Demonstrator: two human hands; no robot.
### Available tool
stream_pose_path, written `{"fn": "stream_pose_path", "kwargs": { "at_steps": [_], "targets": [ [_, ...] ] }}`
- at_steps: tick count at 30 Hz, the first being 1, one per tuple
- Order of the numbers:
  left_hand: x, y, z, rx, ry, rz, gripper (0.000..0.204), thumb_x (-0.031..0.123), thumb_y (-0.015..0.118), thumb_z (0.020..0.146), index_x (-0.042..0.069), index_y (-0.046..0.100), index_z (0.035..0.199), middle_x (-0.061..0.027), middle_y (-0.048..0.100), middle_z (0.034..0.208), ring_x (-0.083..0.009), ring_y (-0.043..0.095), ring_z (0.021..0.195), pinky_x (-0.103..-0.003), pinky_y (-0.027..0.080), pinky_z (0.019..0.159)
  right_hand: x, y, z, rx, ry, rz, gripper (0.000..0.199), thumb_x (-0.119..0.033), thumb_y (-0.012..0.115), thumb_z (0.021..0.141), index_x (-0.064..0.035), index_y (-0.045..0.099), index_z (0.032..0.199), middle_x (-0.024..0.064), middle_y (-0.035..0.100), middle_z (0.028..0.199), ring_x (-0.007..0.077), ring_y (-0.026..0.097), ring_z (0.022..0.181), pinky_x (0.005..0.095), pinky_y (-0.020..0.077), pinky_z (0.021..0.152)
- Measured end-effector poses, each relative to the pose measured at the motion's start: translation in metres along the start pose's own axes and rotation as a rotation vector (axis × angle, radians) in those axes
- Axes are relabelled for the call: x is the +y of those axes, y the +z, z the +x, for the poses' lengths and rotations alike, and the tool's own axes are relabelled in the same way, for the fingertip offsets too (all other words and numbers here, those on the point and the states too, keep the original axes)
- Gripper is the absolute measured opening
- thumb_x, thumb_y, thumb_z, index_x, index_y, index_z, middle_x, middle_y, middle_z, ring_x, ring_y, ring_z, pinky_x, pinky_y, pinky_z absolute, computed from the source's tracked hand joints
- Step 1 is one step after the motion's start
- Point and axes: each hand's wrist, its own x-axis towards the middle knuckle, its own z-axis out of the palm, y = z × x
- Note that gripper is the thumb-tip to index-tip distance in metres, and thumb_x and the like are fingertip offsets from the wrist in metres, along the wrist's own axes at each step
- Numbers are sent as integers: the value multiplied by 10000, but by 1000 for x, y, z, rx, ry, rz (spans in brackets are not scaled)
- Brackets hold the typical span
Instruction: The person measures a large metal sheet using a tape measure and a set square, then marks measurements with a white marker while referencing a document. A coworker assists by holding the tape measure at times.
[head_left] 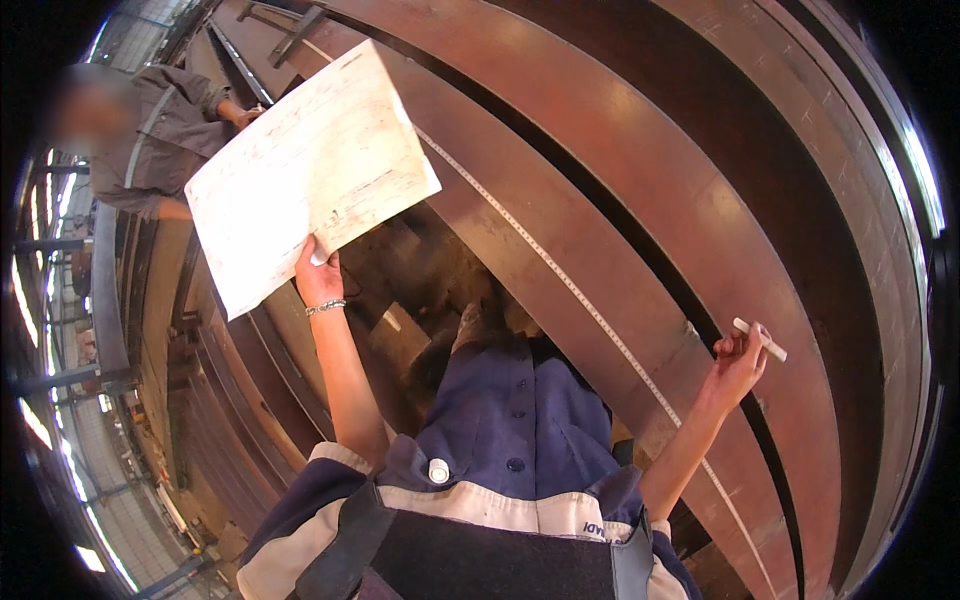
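My left hand (319, 279) grips the lower edge of a large white paper sheet (310, 170), with the thumb over it. The sheet carries faint drawn lines and dark smudges, and bright glare washes out its left part. Over the steel beams on the right, my right hand (737, 367) is closed around a white chalk stick (775, 350), whose ends stick out past the fingers. A pale measuring tape (560, 278) lies stretched along the nearest reddish-brown steel beam (500, 245), passing under my right forearm.
More long steel beams (620, 120) run side by side to the right, with dark gaps between them. At the far left a person in a grey jacket (165, 140) stands behind the sheet. Stacked steel lengths (225, 410) lie lower left. Dark ground with scraps (400, 335) shows below the sheet.
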Motion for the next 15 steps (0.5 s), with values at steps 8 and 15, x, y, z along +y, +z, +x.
{"fn": "stream_pose_path", "kwargs": {
  "at_steps": [8, 15],
  "targets": [
    [-2, -1, 29, 5, -45, 14, 166, 151, 601, 892, 89, 598, 1047, -13, 659, 1011, -141, 611, 895, -288, 470, 660, 12, 37, -32, -78, 47, -192, 192, -212, 583, 921, -27, 616, 959, 53, 598, 705, 83, 516, 505, 231, 449, 441],
    [6, 3, 94, -108, -115, 33, 222, 145, 587, 903, 68, 582, 1111, -23, 653, 1055, -135, 598, 928, -273, 439, 695, 40, 80, -66, -82, 1, -257, 198, -182, 547, 938, 4, 606, 905, 69, 592, 700, 88, 511, 495, 242, 443, 429]
  ]
}}
